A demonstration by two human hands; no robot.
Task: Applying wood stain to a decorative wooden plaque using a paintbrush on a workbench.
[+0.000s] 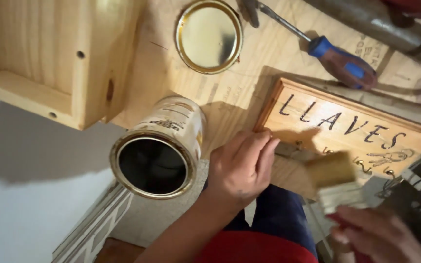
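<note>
left hand [242,165] near centre, fingers curled, clenched on the near left corner of the plaque [347,131]. plaque: long rectangle, reddish wood with raised frame, dark burnt lettering across it, small metal hooks along the near edge; it lies tilted on the bench, right of centre. right hand [378,234] near right, closed around the red handle of a brush [337,182], blurred; pale bristles hover just over the plaque's near edge.

can [159,151] left of the left hand, tilted, open mouth dark inside, cream label with brown bands. round gold lid [209,35] lies far, top centre. screwdriver [339,58], blue and red handle, far right. pale wood box [54,58] far left.
</note>
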